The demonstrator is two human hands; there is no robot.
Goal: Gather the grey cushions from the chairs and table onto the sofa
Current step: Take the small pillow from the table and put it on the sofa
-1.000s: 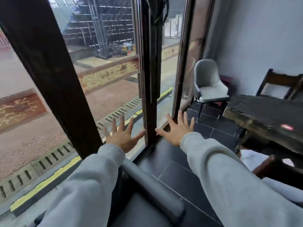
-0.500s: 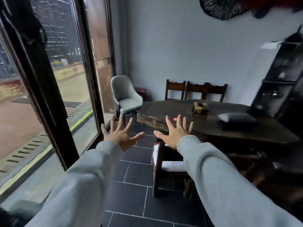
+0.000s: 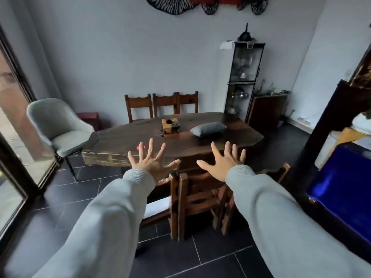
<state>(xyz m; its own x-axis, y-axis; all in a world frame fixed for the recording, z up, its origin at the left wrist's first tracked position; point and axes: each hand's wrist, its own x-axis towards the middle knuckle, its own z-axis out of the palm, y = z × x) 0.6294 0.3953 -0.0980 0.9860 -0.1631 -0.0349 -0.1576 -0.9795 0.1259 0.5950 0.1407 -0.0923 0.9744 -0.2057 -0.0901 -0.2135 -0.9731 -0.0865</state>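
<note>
A grey cushion lies on the right part of the dark wooden table. A pale cushion rests on the seat of the near wooden chair, mostly hidden by my left sleeve. My left hand and my right hand are both stretched out in front of me with fingers spread, holding nothing, above the table's near edge. The sofa is out of sight.
A grey-green armchair stands at the left by the glass doors. Three wooden chairs line the far side. A wooden box sits mid-table. A glass cabinet and a dark frame with a blue panel stand at the right.
My view has swung right from the window to the table. Both hands stay open and outstretched; the grey cushion on the table has come fully into view.
</note>
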